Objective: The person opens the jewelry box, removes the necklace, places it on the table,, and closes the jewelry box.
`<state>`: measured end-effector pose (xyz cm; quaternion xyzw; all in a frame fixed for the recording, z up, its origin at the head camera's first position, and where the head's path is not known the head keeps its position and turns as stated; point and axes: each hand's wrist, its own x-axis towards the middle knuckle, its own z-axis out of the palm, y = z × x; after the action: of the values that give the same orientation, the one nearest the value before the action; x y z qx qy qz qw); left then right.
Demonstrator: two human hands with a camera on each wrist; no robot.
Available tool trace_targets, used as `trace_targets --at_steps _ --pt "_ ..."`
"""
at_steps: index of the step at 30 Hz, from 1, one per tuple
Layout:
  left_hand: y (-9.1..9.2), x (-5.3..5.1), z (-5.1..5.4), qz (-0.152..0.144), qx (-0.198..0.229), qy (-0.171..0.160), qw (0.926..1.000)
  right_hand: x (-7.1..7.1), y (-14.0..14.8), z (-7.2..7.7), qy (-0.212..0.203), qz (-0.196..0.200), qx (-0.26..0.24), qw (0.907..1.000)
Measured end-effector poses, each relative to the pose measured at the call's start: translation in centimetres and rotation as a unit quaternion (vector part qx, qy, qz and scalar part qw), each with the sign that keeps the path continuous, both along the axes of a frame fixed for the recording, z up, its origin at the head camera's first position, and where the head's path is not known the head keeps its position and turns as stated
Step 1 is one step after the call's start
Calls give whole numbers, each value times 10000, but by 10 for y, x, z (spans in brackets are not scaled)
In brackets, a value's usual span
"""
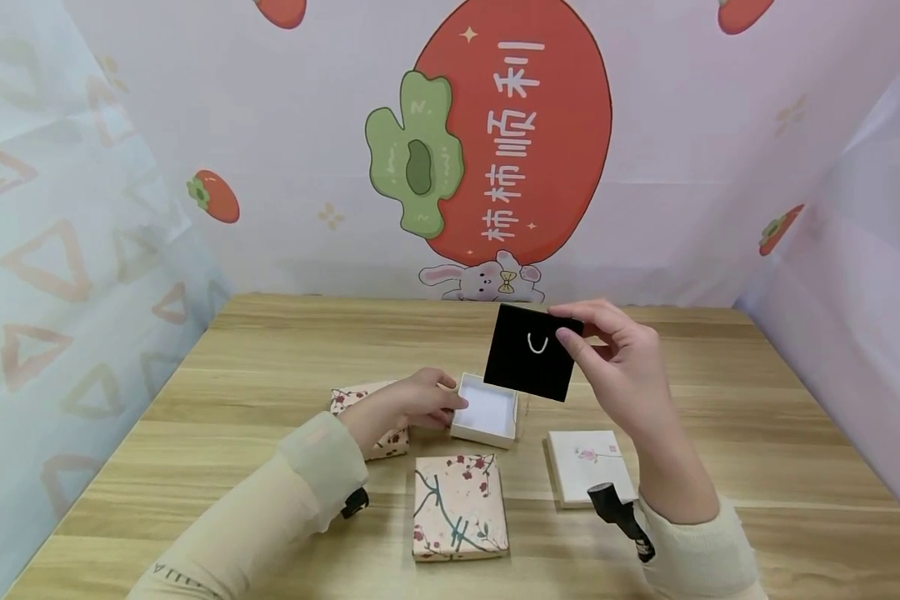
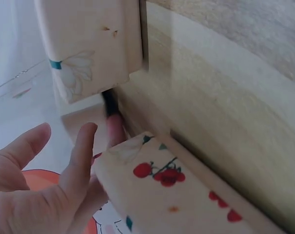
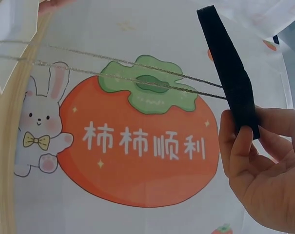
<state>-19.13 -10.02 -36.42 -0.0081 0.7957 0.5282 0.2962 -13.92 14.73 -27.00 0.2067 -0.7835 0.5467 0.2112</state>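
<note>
My right hand (image 1: 630,362) pinches a black square necklace card (image 1: 525,367) by its upper right corner, raised above the table. A short silver curve of necklace chain (image 1: 537,350) shows on the card's face. In the right wrist view, two thin chain strands (image 3: 186,91) stretch from the card toward a white box at the left edge. My left hand (image 1: 420,398) reaches to an open white box (image 1: 483,437), with fingertips at its left wall and fingers loosely extended. Beneath that forearm, a floral box (image 1: 390,446) is partly hidden.
A larger pink floral box (image 1: 461,508) lies nearer the front edge of the wooden table (image 1: 270,350). To its right sits a white lid-like square (image 1: 588,467) with a pink flower print. A printed cloth backdrop (image 1: 667,150) rises behind the table.
</note>
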Motion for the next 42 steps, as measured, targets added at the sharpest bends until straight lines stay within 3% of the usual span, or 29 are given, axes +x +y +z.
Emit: trace_targets --at_steps 4,8,12,15,20,24,28,35,42 --pt "-3 1 3 -108 -296 297 9991 -1 -1 -1 -101 8 104 9999" --pt "-5 6 12 -112 -389 1050 9937 -2 -2 -3 -182 49 228 9996" --pt "-7 16 33 0 50 1636 9865 -4 -4 -5 -218 66 276 9994" --pt "-7 24 47 31 480 1788 9827 -5 -5 -6 -271 77 277 9992" --pt "-7 34 60 107 1066 2039 9731 -7 -9 -7 -380 106 275 9988" --pt "-6 37 64 224 1334 2197 9661 -8 -11 -8 -412 145 284 9986" --pt "-5 39 64 302 1494 2155 9645 -10 -12 -11 -438 170 294 9985" --pt "-1 41 56 361 1717 1986 9643 -11 -15 -16 -503 242 324 9979" --pt "2 42 48 257 1810 2047 9616 -12 -21 -19 -469 422 453 9970"
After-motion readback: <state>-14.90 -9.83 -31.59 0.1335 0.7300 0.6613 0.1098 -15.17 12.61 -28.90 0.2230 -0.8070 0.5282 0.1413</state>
